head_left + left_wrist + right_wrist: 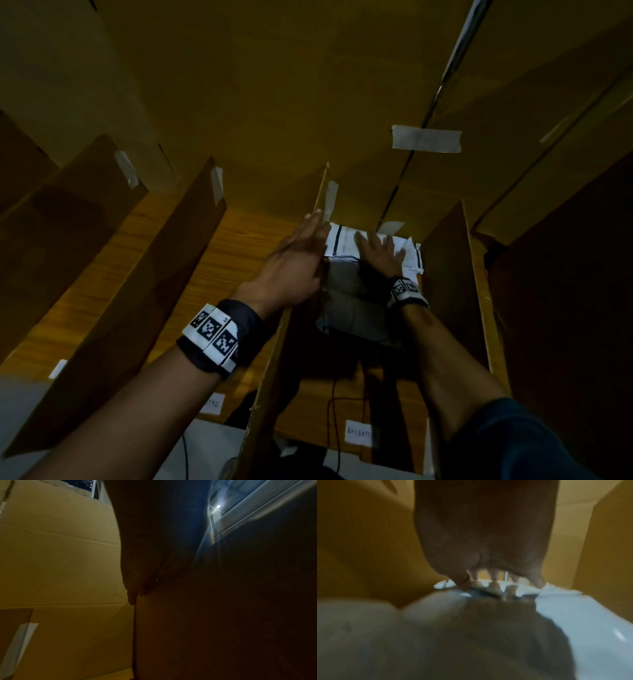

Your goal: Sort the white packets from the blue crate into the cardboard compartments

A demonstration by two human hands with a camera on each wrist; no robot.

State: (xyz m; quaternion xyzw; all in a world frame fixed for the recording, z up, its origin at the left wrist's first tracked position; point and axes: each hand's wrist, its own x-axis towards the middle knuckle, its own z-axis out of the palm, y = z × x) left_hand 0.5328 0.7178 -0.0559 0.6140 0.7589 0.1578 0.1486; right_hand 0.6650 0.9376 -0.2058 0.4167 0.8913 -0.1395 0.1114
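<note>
- Cardboard compartments (pixel 448 274) w/ taped dividers; packets sit in the right-hand one, at its far end.
- White packets (pixel 359 294) stacked there, top one against back wall.
- Left hand (pixel 294 263): fingers straight, flat along the divider (pixel 291 329) edge, gripping nothing.
- Right hand (pixel 380 253): fingers spread, pressing flat on top packet.

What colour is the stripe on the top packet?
Dark stripe on the white packet; clearest in the head view.
</note>
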